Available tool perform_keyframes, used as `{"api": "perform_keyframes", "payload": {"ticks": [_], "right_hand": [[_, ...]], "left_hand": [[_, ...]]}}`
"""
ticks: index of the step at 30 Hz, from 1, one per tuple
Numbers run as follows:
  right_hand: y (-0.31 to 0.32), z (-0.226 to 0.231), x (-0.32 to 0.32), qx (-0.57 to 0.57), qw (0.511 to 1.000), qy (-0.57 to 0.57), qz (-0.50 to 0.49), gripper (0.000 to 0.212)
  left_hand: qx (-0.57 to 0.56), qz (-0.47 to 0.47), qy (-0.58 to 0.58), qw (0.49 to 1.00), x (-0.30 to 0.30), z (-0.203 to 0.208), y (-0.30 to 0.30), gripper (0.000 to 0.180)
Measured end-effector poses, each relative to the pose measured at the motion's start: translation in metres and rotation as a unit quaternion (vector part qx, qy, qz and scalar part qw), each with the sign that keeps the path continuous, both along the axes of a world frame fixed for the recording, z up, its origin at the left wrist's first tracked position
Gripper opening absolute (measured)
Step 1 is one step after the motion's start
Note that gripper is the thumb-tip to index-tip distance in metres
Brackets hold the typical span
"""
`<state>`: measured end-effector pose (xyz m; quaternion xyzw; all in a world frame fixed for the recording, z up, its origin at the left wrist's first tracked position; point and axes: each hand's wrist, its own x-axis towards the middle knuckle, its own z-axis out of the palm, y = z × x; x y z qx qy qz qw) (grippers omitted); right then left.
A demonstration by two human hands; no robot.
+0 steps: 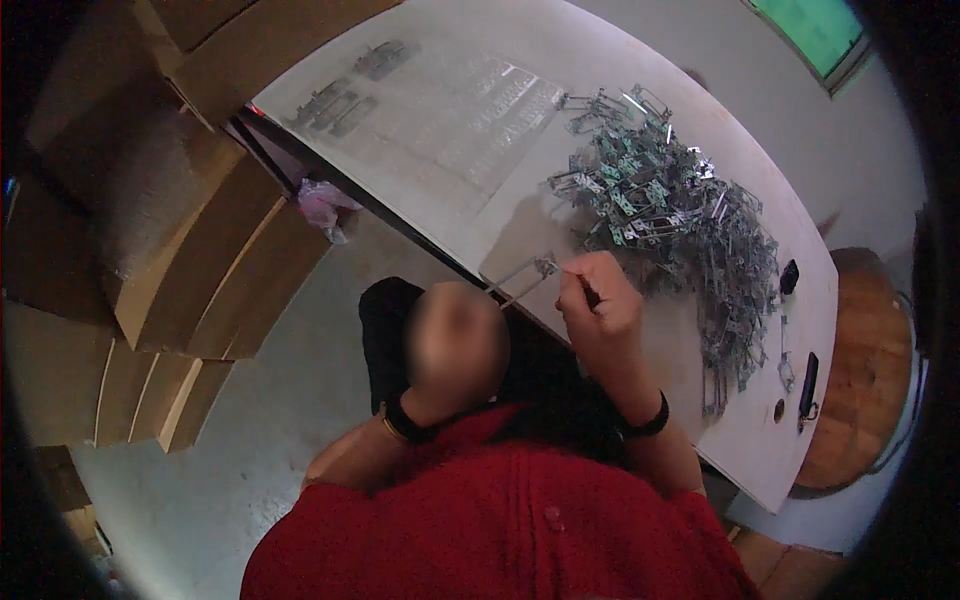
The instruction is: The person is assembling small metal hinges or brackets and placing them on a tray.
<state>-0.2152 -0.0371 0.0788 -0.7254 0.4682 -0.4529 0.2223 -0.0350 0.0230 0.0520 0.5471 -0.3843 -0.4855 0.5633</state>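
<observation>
Over the table's near edge I have a slim metal bracket [522, 279], two parallel rods with a small fitting at the far end. Its near end runs into my left hand [457, 340], which is closed around it; blur smears the fingers. My right hand [603, 300] is closed in a pinch at the fitting end of the bracket. Anything small between those fingertips is too small to make out. Just beyond my right hand a large heap of similar metal brackets [660, 200] is piled on the white table [420, 170].
Flat metal pieces lie in rows [510, 110] at the table's far side, with dark parts [335, 108] farther left. A black object [808, 385] sits near the right edge, beside a round wooden stool [860, 370]. Cardboard boxes [200, 240] are stacked on the left.
</observation>
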Motion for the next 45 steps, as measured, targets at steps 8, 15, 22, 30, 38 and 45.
{"api": "perform_keyframes", "payload": {"ticks": [8, 15, 22, 30, 38, 45], "right_hand": [[0.013, 0.008, -0.012, 0.050, 0.999, 0.001, -0.005, 0.006], [0.027, 0.024, -0.030, 0.116, 0.993, -0.028, 0.000, 0.002], [0.046, 0.013, -0.044, 0.151, 0.986, -0.063, -0.018, 0.007], [0.046, 0.015, -0.044, 0.153, 0.987, -0.030, -0.030, 0.008], [0.047, 0.015, -0.048, 0.203, 0.977, -0.052, -0.035, 0.008], [0.039, 0.018, -0.049, 0.230, 0.972, -0.044, -0.034, 0.009]], "left_hand": [[0.005, 0.028, -0.011, 1.000, -0.004, -0.020, -0.023, 0.021], [-0.090, 0.027, -0.234, 0.968, 0.000, -0.037, -0.051, 0.017], [-0.215, 0.024, -0.458, 0.862, 0.007, -0.049, -0.061, 0.011], [-0.251, -0.034, -0.569, 0.782, 0.011, -0.058, -0.060, 0.030], [-0.241, -0.027, -0.557, 0.795, 0.011, -0.042, -0.054, 0.020], [-0.203, -0.080, -0.434, 0.874, 0.024, -0.024, -0.081, 0.021]]}}
